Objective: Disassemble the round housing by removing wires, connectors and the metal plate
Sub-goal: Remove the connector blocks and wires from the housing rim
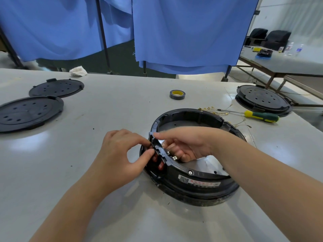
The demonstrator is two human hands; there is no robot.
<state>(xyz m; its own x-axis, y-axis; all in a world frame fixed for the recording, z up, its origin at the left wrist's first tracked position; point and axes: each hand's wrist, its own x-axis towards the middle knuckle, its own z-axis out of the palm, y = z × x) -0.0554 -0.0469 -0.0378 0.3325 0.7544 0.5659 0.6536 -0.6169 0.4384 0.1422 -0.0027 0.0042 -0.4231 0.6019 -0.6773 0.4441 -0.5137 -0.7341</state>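
Observation:
The round black housing [201,182] lies on the grey table [108,123], right of centre. On its left rim sits a black switch panel [158,151] with red rocker switches [160,165] facing outward and metal terminals on the inside. My left hand [122,151] pinches the panel's outer face with thumb and fingers. My right hand [185,145] reaches over the rim, its index finger on the panel's top and the other fingers curled behind it inside the housing. Removed wires with gold terminals [213,110] lie beyond the housing.
Two black perforated lids [29,112] [56,88] lie at the left. A roll of tape [177,94] sits beyond the housing. A yellow-green screwdriver [260,116] lies at the right, near another stacked black housing [262,100]. Blue curtains hang behind the table.

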